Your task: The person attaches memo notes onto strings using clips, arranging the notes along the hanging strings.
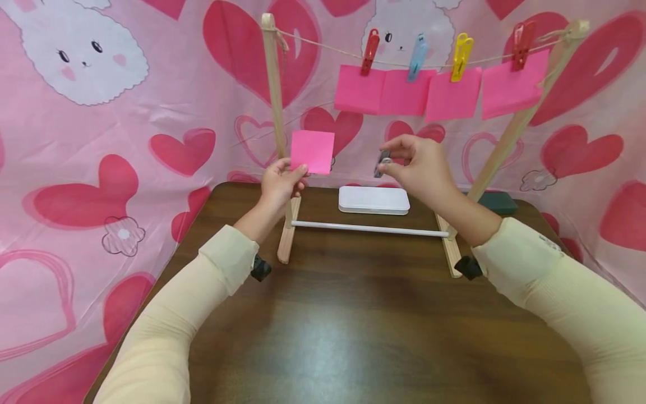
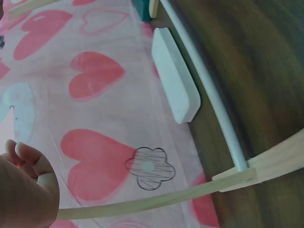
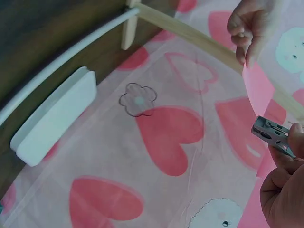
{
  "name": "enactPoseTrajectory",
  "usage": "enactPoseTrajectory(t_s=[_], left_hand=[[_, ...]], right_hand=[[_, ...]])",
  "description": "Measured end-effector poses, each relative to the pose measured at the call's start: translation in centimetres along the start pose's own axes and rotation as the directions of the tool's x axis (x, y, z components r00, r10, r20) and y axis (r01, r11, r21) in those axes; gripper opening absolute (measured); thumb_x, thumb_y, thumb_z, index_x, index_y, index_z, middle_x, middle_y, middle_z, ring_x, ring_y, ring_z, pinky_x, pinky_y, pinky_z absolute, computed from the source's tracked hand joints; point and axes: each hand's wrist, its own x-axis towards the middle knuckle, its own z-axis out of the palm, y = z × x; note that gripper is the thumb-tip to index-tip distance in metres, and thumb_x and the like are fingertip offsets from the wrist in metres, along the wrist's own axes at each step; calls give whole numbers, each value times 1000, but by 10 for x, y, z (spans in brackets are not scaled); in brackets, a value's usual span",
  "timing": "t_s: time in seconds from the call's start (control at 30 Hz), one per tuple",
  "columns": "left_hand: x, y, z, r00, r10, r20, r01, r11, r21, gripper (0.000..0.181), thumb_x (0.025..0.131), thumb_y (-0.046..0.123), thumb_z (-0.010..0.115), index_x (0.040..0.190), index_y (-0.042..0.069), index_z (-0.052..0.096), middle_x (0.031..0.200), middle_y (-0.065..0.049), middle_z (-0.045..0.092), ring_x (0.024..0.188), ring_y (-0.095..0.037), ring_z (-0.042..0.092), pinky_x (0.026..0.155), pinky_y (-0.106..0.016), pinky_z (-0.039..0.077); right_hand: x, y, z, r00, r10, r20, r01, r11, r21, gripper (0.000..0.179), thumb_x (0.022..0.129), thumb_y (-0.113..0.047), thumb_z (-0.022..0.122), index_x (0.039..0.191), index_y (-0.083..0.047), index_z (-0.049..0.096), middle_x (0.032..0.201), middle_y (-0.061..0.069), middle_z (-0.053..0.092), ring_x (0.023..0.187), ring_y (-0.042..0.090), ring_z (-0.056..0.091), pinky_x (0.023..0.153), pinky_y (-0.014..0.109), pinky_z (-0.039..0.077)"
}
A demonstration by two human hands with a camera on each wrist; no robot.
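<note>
Between thumb and fingers, my left hand [image 1: 281, 180] pinches a pink sticky note [image 1: 313, 152] by its lower left corner, near the left post. To its right, my right hand [image 1: 421, 165] pinches a grey clothespin [image 1: 383, 164]; the right wrist view shows that clothespin [image 3: 273, 134] close up. Above both hands, a string [image 1: 323, 46] runs between the wooden posts. Several pink notes [image 1: 359, 90] hang from it by a red clothespin [image 1: 370, 52], a blue one, a yellow one and another red one. In the left wrist view, the left hand [image 2: 28, 187] shows only partly.
A white case [image 1: 374, 200] lies on the brown table [image 1: 323, 314] behind the white crossbar [image 1: 370, 228] of the wooden stand. A dark green case [image 1: 497, 202] sits behind the right post [image 1: 520, 123]. Heart-patterned pink cloth [image 1: 171, 123] hangs behind the table.
</note>
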Motion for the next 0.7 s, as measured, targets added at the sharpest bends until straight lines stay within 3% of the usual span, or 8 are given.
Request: enactPoseTrajectory(t_s=[0.1,0.3,0.4,0.6,0.7], left_hand=[[2,6,5,999,30,-38,-31,999,-25,12,83,9,69,89,6,60,73,-9,66,40,-7,49,36,-17,38],[8,15,10,985,130,-114,-142,984,-104,10,81,4,70,83,6,60,64,-5,65,38,-7,47,35,-17,39],[12,22,11,978,158,-137,-176,976,-129,9,81,3,69,81,5,60,62,-2,64,37,-6,47,35,-17,38],[20,39,15,968,194,-156,-213,970,-116,10,82,5,69,87,-2,65,66,-7,65,37,-7,48,35,-17,39],[22,47,18,968,194,-159,-212,972,-106,12,82,6,69,90,-3,66,71,-12,67,38,-8,49,35,-18,40]], right_hand=[[8,-8,3,1000,9,-7,-9,1000,21,26,75,-10,77,98,-3,69,91,11,70,82,19,67,52,14,42],[25,-23,8,999,-10,-33,12,997,79,20,76,-9,77,93,-1,70,87,10,70,77,15,67,45,18,33],[36,-34,6,999,-12,-47,18,992,127,19,76,-9,76,91,0,69,87,11,70,77,11,67,46,17,35],[61,-62,-4,996,22,-89,-4,981,194,20,78,-9,73,93,2,67,91,11,70,79,6,66,69,16,50],[73,-75,-11,993,27,-115,-4,981,192,20,79,-10,72,95,1,67,94,10,69,81,5,65,70,16,49]])
